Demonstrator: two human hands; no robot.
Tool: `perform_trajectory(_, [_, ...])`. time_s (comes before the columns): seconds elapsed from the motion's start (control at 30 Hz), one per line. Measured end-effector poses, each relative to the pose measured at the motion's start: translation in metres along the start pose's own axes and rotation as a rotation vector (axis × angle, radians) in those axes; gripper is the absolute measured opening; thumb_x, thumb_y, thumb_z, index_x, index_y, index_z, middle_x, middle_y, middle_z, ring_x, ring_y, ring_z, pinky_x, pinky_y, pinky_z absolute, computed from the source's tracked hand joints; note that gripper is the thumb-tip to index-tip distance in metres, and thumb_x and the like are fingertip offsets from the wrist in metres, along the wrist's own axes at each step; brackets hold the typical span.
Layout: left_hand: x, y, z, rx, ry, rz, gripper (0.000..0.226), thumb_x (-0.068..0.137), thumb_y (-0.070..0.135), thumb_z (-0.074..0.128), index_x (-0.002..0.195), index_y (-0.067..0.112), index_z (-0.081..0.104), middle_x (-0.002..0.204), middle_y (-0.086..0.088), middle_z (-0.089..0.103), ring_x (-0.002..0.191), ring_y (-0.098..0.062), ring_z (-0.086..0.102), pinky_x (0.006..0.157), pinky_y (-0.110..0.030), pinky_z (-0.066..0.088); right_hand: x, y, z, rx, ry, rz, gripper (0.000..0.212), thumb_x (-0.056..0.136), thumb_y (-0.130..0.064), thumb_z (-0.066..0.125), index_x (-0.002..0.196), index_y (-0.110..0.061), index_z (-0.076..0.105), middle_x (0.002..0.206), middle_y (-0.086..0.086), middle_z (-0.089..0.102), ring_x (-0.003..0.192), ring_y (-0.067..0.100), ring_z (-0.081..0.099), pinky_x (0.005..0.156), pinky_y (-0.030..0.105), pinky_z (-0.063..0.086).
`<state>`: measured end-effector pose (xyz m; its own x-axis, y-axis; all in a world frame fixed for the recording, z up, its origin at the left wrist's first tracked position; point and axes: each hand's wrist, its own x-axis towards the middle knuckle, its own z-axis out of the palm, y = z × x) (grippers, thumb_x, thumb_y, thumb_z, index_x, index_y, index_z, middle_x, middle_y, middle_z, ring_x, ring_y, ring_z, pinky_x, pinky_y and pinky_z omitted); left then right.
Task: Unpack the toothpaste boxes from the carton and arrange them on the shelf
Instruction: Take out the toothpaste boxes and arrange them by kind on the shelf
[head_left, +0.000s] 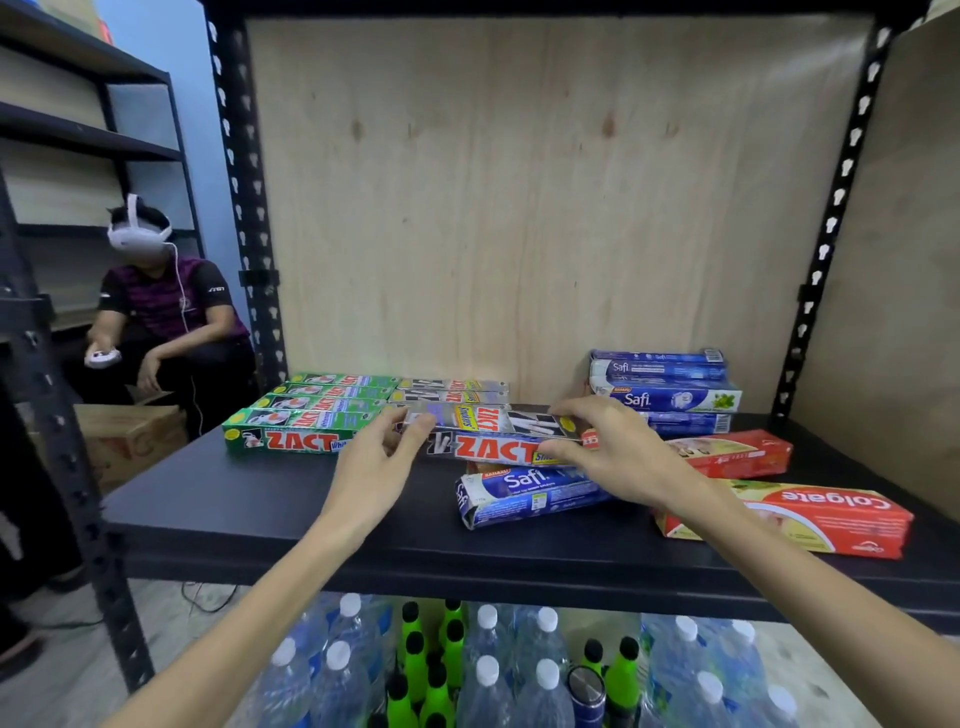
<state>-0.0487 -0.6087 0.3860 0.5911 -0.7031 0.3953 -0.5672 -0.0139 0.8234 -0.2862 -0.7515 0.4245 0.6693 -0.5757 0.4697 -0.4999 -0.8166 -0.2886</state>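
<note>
I have both hands on a silver Zact box (493, 434) near the middle of the shelf (218, 499). My left hand (371, 467) pinches its left end between thumb and fingers; my right hand (618, 449) grips the right end, fingers curled over the top edge. I cannot tell whether the box is resting on the board or lifted just above it.

Two more silver boxes (452, 391) lie behind it toward the back panel. Just left of them, a row of green Zact boxes (306, 418) lies side by side, running from near the back-left corner toward the front.

A blue Safi box (524, 493) lies flat just in front of the held box, nearer the front edge. A Safi stack (665, 387) sits at the back right. A red box (727, 452) lies right of my right hand, and a Colgate box (810, 519) sits near the front-right corner, partly under my right forearm.

Water bottles (488, 670) and green bottles (415, 654) stand below the shelf.
</note>
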Motion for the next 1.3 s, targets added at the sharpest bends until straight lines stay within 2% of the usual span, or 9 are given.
perform_trajectory(0.1, [-0.013,-0.008,-0.030,0.085,0.013,0.037,0.055,0.092,0.066,0.047,0.129,0.028,0.059,0.101,0.012,0.068,0.096,-0.001,0.061,0.078,-0.020,0.045,-0.007,-0.023,0.006,-0.013,-0.024,-0.032,0.062,0.086,-0.066,0.055,0.135,-0.028,0.056,0.132,-0.003,0.060,0.123,0.015,0.048,0.102,0.041,0.044])
perform_trajectory(0.2, [-0.025,-0.024,-0.059,0.270,0.071,0.108,0.055,0.090,0.073,0.036,0.111,0.032,0.065,0.098,0.015,0.066,0.094,-0.006,0.060,0.088,-0.041,0.049,-0.009,-0.049,0.017,-0.024,-0.048,-0.069,0.060,0.088,-0.064,0.054,0.136,-0.028,0.056,0.135,-0.004,0.058,0.125,0.017,0.046,0.103,0.046,0.041])
perform_trajectory(0.33, [-0.037,-0.053,-0.099,0.435,0.156,0.079,0.053,0.094,0.069,0.029,0.115,0.036,0.064,0.114,0.012,0.065,0.116,-0.017,0.054,0.098,-0.054,0.039,-0.003,-0.094,0.038,-0.067,-0.059,-0.097,0.060,0.089,-0.067,0.050,0.135,-0.028,0.055,0.132,-0.003,0.057,0.125,0.021,0.044,0.102,0.046,0.036])
perform_trajectory(0.53, [-0.040,-0.078,-0.123,0.491,0.179,0.009,0.045,0.096,0.062,0.033,0.110,0.036,0.066,0.104,0.012,0.068,0.116,-0.021,0.055,0.095,-0.049,0.038,-0.002,-0.135,0.071,-0.179,-0.102,-0.075,0.060,0.088,-0.072,0.045,0.129,-0.030,0.058,0.125,-0.005,0.061,0.121,0.019,0.041,0.100,0.046,0.027])
perform_trajectory(0.77, [-0.079,-0.073,-0.101,0.327,0.371,0.085,0.028,0.093,0.045,0.062,0.115,0.030,0.052,0.112,0.011,0.053,0.113,-0.014,0.051,0.099,-0.041,0.040,-0.034,-0.151,0.083,0.068,0.046,0.056,0.060,0.078,-0.078,0.053,0.115,-0.032,0.065,0.101,-0.012,0.062,0.104,0.012,0.052,0.089,0.037,0.029])
perform_trajectory(0.97, [-0.129,-0.056,-0.065,0.246,0.239,0.205,0.052,0.090,0.070,0.042,0.130,0.037,0.049,0.124,0.024,0.053,0.123,0.001,0.045,0.112,-0.039,0.030,-0.059,-0.185,0.083,0.435,0.029,0.058,0.047,0.098,-0.060,0.039,0.090,-0.027,0.072,0.079,-0.012,0.065,0.087,0.004,0.057,0.098,0.043,0.039])
perform_trajectory(1.1, [-0.134,-0.054,-0.065,0.253,0.248,0.180,0.063,0.085,0.073,0.047,0.135,0.036,0.045,0.123,0.024,0.052,0.121,0.001,0.044,0.113,-0.041,0.030,-0.068,-0.201,0.086,0.554,-0.021,0.037,0.043,0.103,-0.043,0.039,0.096,-0.014,0.070,0.087,-0.003,0.070,0.088,0.008,0.061,0.092,0.038,0.047])
perform_trajectory(1.2, [-0.133,-0.056,-0.074,0.225,0.286,0.137,0.062,0.079,0.074,0.058,0.129,0.038,0.046,0.113,0.027,0.054,0.115,-0.001,0.045,0.107,-0.033,0.031,-0.071,-0.199,0.082,0.690,-0.138,0.037,0.030,0.102,-0.028,0.044,0.108,-0.021,0.073,0.100,-0.011,0.073,0.098,-0.002,0.063,0.086,0.015,0.047])
perform_trajectory(1.3, [-0.126,-0.059,-0.087,0.195,0.292,0.123,0.054,0.079,0.066,0.066,0.120,0.042,0.040,0.110,0.026,0.058,0.116,-0.004,0.044,0.104,-0.029,0.028,-0.062,-0.185,0.087,0.523,-0.150,-0.088,0.030,0.096,-0.025,0.049,0.119,-0.031,0.067,0.112,-0.020,0.068,0.109,-0.005,0.057,0.098,0.023,0.045])
